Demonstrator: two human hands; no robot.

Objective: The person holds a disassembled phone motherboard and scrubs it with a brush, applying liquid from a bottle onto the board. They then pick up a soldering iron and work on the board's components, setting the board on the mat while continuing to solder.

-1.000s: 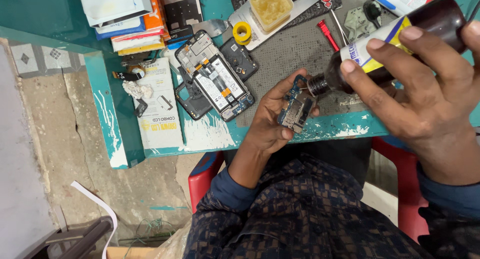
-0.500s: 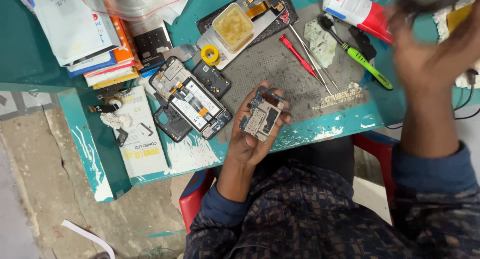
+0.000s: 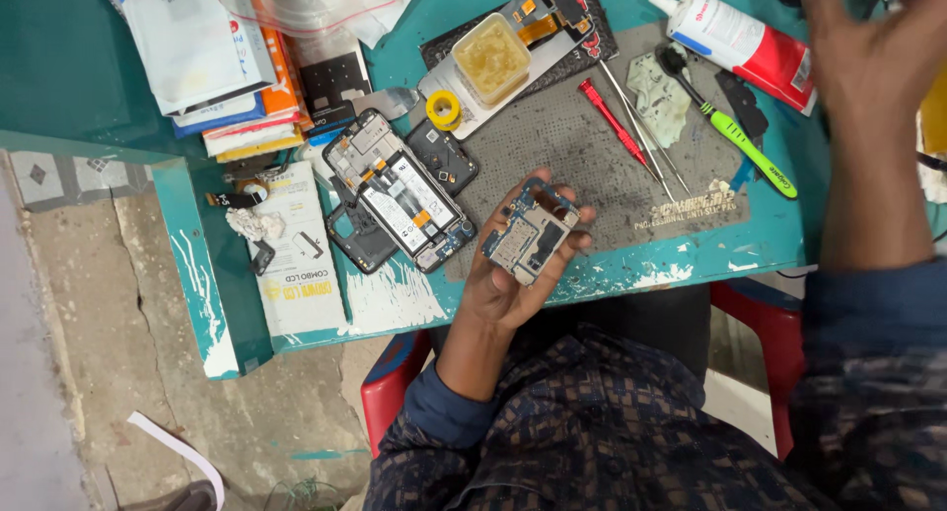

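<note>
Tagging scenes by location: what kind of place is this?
Probably a phone repair bench. The left hand holds a small circuit board over a grey work mat, beside an opened phone, a red screwdriver and a glue tube.

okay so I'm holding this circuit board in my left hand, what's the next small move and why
Probably bring the right hand down from the table's far corner to the red screwdriver on the grey mat: the circuit board lies loose on the left hand, and the right looks empty.

A teal worktable with chipped paint fills twelve o'clock; cracked concrete floor lies at eight; a red stool sits at six.
</note>
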